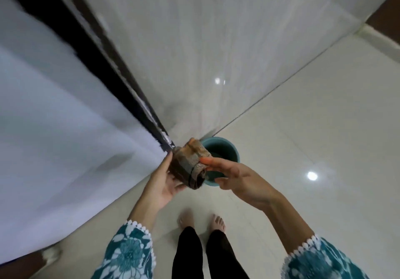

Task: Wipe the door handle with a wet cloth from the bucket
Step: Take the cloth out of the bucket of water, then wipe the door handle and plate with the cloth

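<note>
A folded brown checked cloth [190, 166] is held between both hands above the floor. My left hand [163, 183] cups it from the left and below. My right hand [233, 177] pinches its right edge with thumb and fingers. Just behind the cloth a teal bucket [231, 149] stands on the floor, partly hidden by the cloth and my right hand. No door handle shows in this view.
A dark door edge [104, 58] runs from the upper left down to the cloth, with a white panel [54, 127] left of it and a pale door face [194, 40] to the right. Glossy tiled floor [313, 127] spreads right. My bare feet [201, 222] stand below.
</note>
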Demonstrator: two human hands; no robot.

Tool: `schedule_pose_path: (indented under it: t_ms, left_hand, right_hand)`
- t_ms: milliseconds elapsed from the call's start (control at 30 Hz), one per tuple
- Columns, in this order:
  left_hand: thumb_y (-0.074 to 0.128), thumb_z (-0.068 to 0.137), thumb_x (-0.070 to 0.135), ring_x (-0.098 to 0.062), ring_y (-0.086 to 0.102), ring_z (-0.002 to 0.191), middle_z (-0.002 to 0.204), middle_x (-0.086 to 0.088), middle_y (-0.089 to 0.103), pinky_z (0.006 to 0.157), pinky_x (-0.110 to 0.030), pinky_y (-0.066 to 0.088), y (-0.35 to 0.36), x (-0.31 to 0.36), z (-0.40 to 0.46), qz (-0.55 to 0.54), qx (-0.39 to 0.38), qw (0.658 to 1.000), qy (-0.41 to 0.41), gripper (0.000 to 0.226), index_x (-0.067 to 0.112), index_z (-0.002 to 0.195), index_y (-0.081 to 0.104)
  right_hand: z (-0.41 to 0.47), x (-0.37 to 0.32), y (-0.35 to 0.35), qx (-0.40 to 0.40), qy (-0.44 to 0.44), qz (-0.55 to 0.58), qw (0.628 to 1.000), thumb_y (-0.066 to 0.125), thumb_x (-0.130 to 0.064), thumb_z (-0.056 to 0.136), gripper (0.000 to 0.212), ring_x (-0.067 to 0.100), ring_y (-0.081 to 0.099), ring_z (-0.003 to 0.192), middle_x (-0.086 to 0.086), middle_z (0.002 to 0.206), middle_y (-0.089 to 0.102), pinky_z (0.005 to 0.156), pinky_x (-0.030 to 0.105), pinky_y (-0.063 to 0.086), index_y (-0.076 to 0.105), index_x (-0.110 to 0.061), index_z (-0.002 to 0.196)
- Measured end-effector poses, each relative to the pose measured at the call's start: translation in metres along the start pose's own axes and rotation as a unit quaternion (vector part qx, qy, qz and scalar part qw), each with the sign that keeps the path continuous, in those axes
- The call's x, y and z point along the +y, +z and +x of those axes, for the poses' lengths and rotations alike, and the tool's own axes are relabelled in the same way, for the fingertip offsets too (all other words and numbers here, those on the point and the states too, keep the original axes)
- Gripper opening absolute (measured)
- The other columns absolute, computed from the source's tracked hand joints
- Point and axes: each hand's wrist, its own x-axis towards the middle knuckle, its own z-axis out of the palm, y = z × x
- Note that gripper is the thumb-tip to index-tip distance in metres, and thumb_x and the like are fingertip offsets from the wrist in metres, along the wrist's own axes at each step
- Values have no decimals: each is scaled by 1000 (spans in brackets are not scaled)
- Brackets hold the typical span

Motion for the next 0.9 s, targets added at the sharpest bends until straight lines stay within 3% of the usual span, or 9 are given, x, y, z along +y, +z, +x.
schedule_pose_path:
  t_ms: [67,133,267,333,533,633,700,833,900]
  left_hand:
    - [54,90,24,-28,69,93,101,-12,74,69,-34,58,3,11,-33,-27,-29,998,55,27,9,110,65]
    - [60,81,10,-33,66,98,101,-16,73,76,-37,57,-5,23,-66,-19,-7,992,125,30,2,110,64]
    - [61,83,1,-31,62,108,113,-17,68,91,-42,51,-49,43,-124,66,51,968,236,30,1,113,63]
    - [63,86,5,-26,62,109,111,-11,69,89,-31,52,-75,50,-154,157,71,940,295,24,8,110,64]
    - [65,86,14,-19,66,95,95,-4,72,81,-27,52,-172,60,-248,347,78,855,377,12,16,98,67]
    - [70,83,18,-20,66,85,86,-2,71,69,-20,50,-231,56,-290,358,144,812,438,11,15,93,68]
    - [75,74,30,-16,66,86,90,4,70,71,-20,52,-272,53,-313,326,188,798,471,22,28,93,64]
    - [79,58,42,2,52,105,117,14,48,88,-8,41,-341,47,-351,295,278,762,505,61,40,108,44]
    - [78,62,40,5,48,116,124,20,53,98,-10,36,-363,47,-372,293,238,785,492,66,38,119,45]
  right_hand:
    - [-15,-22,14,-15,-13,-42,999,44,10,79,60,8,52,122,-8,129,61,97,23,43,61,-26,123]
    - [-26,-44,33,-9,-18,-106,994,47,9,82,53,7,53,119,-8,126,63,95,16,44,66,-29,115]
    - [-28,-71,78,160,-76,-280,944,52,1,89,35,11,62,101,-7,107,70,94,18,46,72,-24,104]
    - [-27,-88,113,191,-148,-359,901,55,-13,91,28,8,63,90,-8,111,69,85,12,47,69,-28,111]
    - [2,-107,261,-77,-232,-571,784,68,-41,81,74,10,42,128,-7,145,45,101,17,28,33,-25,145]
    - [11,-94,334,-99,-254,-553,787,71,-27,79,46,-9,54,85,-13,98,64,78,6,36,58,-18,123]
    - [15,-85,376,-100,-284,-548,780,69,-19,80,24,-7,53,64,-14,74,58,63,6,37,67,-13,104]
    - [19,-88,452,-175,-309,-572,739,66,-16,82,15,-8,52,60,-20,66,53,60,4,37,67,-12,97]
    - [24,-97,485,-220,-315,-588,712,67,-17,82,15,-14,52,62,-24,64,50,61,4,37,67,-13,97]
